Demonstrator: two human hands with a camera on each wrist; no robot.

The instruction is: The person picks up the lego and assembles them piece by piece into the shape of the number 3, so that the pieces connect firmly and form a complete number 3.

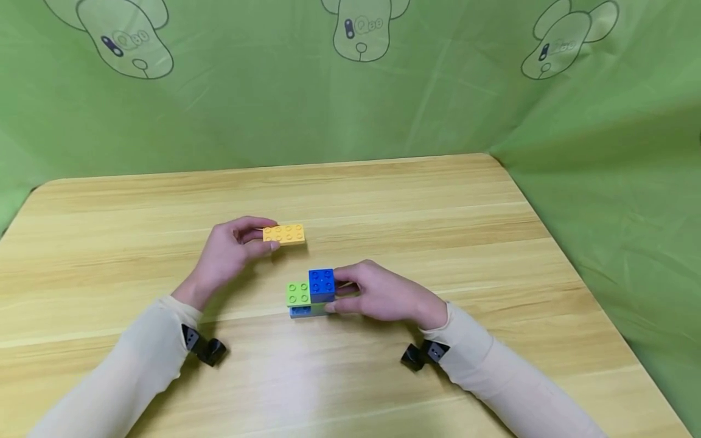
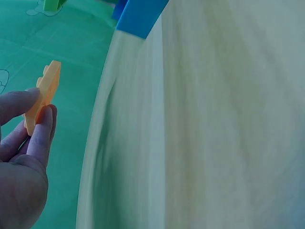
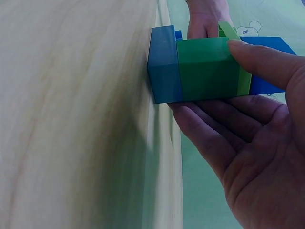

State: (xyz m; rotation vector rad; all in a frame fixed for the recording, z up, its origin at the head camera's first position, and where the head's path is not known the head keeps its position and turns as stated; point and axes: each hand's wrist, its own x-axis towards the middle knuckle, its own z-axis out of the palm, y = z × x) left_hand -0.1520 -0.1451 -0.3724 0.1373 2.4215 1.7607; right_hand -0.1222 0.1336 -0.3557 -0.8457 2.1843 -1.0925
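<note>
My left hand [image 1: 226, 254] pinches a thin yellow-orange building brick [image 1: 290, 235] by its left end, studs up, above the table. The left wrist view shows thumb and fingers on its two faces. My right hand [image 1: 386, 293] grips a stack of bricks from the right. A dark blue brick [image 1: 322, 295] stands on the right half of a flat lime green plate [image 1: 298, 293]. Beneath the plate is a green brick [image 3: 208, 69], seen in the right wrist view, and at the bottom a lighter blue brick [image 3: 164, 67]. Whether the stack touches the table I cannot tell.
A wood-grain table [image 1: 356, 389] lies under both hands. Green cloth [image 1: 263, 109] with cartoon animal heads hangs behind it and along the right side. Each wrist wears a black strap with a small camera [image 1: 212, 351].
</note>
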